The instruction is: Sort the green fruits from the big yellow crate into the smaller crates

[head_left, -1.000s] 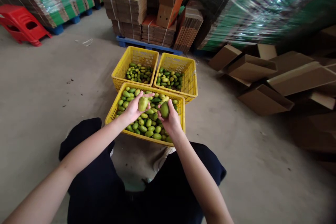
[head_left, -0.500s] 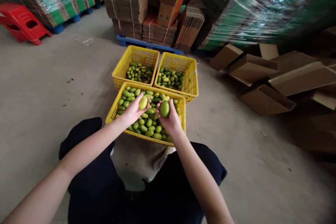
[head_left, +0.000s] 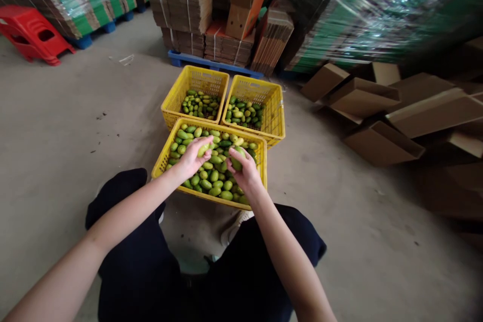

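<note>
My left hand [head_left: 193, 157] is closed around a yellow-green oval fruit [head_left: 204, 149], its fingers curled partly over it. My right hand [head_left: 246, 167] grips a darker green oval fruit [head_left: 237, 158], with the thumb and fingers across the top. Both hands hover over the near yellow crate [head_left: 160, 165], which holds many loose fruits [head_left: 215, 176] of the same kind, green to yellowish. The exact kind of fruit cannot be made out. The hands are apart, left and right of the crate's middle, and hide some fruit below them.
Behind stand two yellow crates, the left one [head_left: 171, 94] and the right one [head_left: 277, 110], each part filled with smaller-looking fruit. Farther back, bundled flat cartons [head_left: 188, 7] sit on a blue pallet [head_left: 215, 64]. Open cardboard boxes [head_left: 385, 141] lie at right, a red stool [head_left: 32, 30] at left.
Both hands have turned, so the fingers now cover more of each fruit. The same two fruits stay in the hands, nearly in place. The crates have not moved.
</note>
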Demonstrator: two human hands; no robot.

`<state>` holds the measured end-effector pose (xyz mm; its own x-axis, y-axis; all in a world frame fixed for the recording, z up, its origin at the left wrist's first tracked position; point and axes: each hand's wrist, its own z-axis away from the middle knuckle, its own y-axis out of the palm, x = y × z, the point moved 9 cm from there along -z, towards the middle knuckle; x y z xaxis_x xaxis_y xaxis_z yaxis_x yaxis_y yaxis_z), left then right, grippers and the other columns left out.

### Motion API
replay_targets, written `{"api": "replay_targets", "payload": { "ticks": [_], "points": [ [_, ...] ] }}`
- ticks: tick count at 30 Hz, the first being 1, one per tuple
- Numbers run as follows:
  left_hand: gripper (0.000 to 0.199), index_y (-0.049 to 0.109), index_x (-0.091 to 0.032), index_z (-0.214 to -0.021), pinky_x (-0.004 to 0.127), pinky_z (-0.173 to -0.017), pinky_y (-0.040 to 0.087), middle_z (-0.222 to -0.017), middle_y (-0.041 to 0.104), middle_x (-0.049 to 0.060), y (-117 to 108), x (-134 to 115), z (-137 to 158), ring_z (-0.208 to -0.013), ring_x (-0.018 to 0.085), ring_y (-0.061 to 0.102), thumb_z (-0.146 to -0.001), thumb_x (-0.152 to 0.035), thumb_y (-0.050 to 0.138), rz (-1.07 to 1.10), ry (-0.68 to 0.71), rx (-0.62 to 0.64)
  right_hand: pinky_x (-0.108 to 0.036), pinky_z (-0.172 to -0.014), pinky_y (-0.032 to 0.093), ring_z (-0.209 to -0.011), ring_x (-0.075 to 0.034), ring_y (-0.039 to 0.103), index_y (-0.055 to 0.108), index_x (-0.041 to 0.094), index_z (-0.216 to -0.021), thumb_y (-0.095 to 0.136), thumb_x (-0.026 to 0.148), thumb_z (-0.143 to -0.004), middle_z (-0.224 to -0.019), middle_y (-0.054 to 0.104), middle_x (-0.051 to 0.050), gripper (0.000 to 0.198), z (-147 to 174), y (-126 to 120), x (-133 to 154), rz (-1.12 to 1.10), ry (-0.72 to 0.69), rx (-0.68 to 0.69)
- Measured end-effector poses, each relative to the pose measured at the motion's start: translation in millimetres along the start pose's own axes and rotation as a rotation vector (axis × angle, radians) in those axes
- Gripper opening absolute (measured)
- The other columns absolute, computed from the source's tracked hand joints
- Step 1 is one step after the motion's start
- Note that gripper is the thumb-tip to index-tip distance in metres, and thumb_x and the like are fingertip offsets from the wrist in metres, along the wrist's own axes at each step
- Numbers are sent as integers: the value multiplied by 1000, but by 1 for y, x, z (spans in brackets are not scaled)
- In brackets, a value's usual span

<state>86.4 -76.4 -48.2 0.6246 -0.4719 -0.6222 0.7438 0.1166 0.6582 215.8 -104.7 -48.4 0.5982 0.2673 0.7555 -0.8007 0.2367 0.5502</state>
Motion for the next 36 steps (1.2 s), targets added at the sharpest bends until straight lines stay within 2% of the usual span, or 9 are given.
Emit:
{"api": "replay_targets", "payload": {
  "ticks": [4,7,11,17,20,24,31,34,36],
  "points": [
    [11,57,-14,-75,13,-39,34,-68,60,-1,3,4,3,-42,2,45,-80,-20,65,-41,-46,53,-18,-35,30,-43,-8,45,56,20,-70,71,33,-75,-58,60,2,21,-1,-8,-11,-40,123,-85],
    [24,59,-12,-71,16,-36,32,-57,58,2,-2,7,2,-40,6,46,-85,-30,52,-45,-92,9,-18,-38,38,-48,-10,52,58,20,-71,59,32,-84,-58,62,1,17,-1,-12,-17,-127,193,-140],
    [25,61,-11,-71,16,-34,31,-56,59,3,-7,9,-1,-38,6,45,-83,-30,50,-52,-115,-28,-19,-41,41,-50,-11,55,58,19,-71,60,30,-83,-60,64,1,16,-2,-17,-15,-153,139,-192],
    [23,66,-10,-93,18,-42,46,-67,64,3,-5,14,0,-47,10,57,-87,-21,46,-60,-167,-43,-21,-36,34,-43,-11,51,60,21,-75,60,48,-84,-60,62,1,28,-2,-11,-14,-73,110,-94],
    [22,63,-11,-93,21,-46,50,-69,64,4,-7,17,3,-51,12,60,-86,-18,42,-3,-204,-94,-22,-40,39,-49,-13,55,64,19,-81,55,36,-83,-67,66,-1,19,0,-6,-16,-70,158,-31],
    [21,58,-12,-88,22,-55,55,-69,62,6,-6,16,5,-59,14,64,-86,-11,37,103,-207,-130,-26,-52,52,-64,-17,64,65,17,-84,53,21,-69,-76,69,-5,19,0,-2,-17,-161,199,49],
    [23,61,-9,-95,19,-43,44,-80,67,12,14,23,6,-54,12,57,-94,-17,39,47,-293,115,-34,-69,60,-76,-21,69,63,18,-82,60,20,-73,-77,70,-5,9,-11,-12,-21,-177,211,68],
    [12,57,-14,-100,21,-56,50,-95,68,10,14,19,0,-64,11,62,-90,-16,51,-88,-179,190,-34,-71,60,-79,-20,70,62,20,-86,66,25,-76,-83,71,-4,12,-15,-19,-14,-97,102,42],
    [26,52,-19,-109,25,-71,54,-111,65,7,14,6,-3,-79,13,66,-85,-14,62,-255,12,232,-35,-72,59,-82,-19,69,60,23,-93,71,29,-74,-94,70,-2,22,-14,-21,0,9,-64,14]
  ]
}}
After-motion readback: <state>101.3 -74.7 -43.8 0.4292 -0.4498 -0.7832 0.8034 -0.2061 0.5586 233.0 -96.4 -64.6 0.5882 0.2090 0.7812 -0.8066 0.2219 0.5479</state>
